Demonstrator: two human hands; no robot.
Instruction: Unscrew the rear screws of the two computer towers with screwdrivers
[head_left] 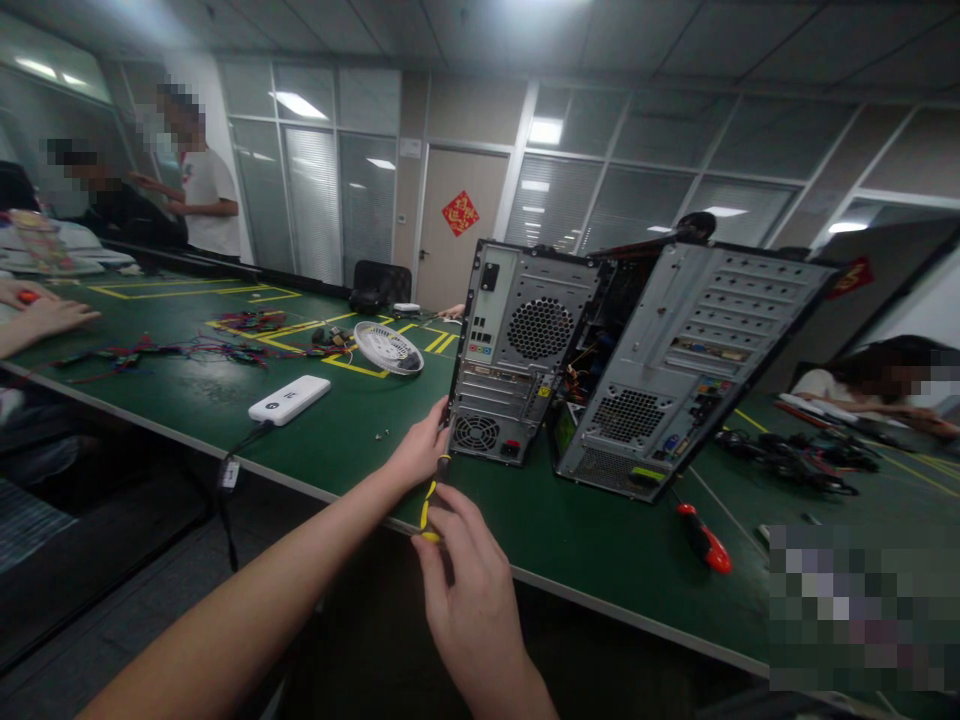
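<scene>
Pale door (461, 270), red diamond sign (460, 213) on it; glass partitions (637, 160) with blinds; ceiling lights; black chair (380, 285); green tabletop (352, 420).

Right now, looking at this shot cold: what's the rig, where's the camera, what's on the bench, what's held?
No robot: just a person's bare hands, seen by one head-worn camera looking forward and down. The right hand grips a yellow-and-black tool, probably a screwdriver; its tip is hard to see. The left hand is at the lower edge of the left computer case. The right computer case stands beside it on the green table. Also there: a red-and-black screwdriver, a white device with a cable, and loose wiring.
</scene>
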